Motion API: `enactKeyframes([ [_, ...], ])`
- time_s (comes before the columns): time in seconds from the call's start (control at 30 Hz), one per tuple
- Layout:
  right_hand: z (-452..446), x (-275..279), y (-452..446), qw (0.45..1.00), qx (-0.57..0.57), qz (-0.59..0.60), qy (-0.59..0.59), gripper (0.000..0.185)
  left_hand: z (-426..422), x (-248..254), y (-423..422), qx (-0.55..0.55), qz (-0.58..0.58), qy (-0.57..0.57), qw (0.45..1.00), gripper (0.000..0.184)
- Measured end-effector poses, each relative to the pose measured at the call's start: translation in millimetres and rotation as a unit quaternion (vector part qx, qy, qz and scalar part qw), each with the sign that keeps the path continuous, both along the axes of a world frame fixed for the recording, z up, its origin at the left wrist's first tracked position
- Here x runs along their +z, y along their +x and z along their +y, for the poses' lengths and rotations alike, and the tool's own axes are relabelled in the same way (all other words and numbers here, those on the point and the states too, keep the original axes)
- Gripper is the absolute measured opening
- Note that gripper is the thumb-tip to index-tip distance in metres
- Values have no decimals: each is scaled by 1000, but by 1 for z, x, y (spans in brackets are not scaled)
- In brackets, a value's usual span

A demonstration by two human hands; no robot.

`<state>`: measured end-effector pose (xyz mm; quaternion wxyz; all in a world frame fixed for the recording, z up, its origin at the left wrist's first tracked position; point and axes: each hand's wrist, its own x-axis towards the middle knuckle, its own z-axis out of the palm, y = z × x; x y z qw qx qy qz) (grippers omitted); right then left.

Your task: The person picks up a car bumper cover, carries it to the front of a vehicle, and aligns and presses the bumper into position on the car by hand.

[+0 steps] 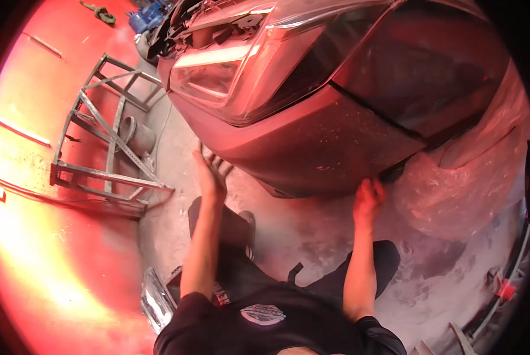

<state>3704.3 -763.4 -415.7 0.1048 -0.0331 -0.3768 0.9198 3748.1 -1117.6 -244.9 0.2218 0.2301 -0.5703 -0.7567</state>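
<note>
A large dark car bumper (312,148) fills the upper middle, with the car's front corner and a clear headlight (209,80) above it. Under its left part, my left hand (212,171) is raised with the fingers apart, at the lower edge. My right hand (368,198) is at the bumper's lower right edge, its fingers curled in; whether they grip the edge is too small to make out. Thin clear plastic sheeting (454,195) hangs to the right of that hand.
A metal frame stand (114,127) is at the left, by a bucket-like container (137,136). A shiny wrapped object (157,299) lies by my left elbow. Blue items (146,19) sit at the top. A cable or hose runs along the lower right.
</note>
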Motion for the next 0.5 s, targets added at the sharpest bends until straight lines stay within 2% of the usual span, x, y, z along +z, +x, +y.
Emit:
enactKeyframes([
  [0.07,1,9,2,1000,-1,-3,13,26,-8,8,-34,54,108,39,992,72],
  [0.17,3,3,-3,1000,-14,-9,-5,25,7,1,-63,28,209,81,974,73],
  [0.27,3,17,-3,999,17,29,-10,26,29,18,-60,83,190,67,976,69],
  [0.37,8,14,-5,997,46,57,-13,25,29,18,-58,85,181,56,978,69],
  [0.5,1,10,-8,998,27,64,-9,20,36,7,-42,23,162,32,986,75],
])
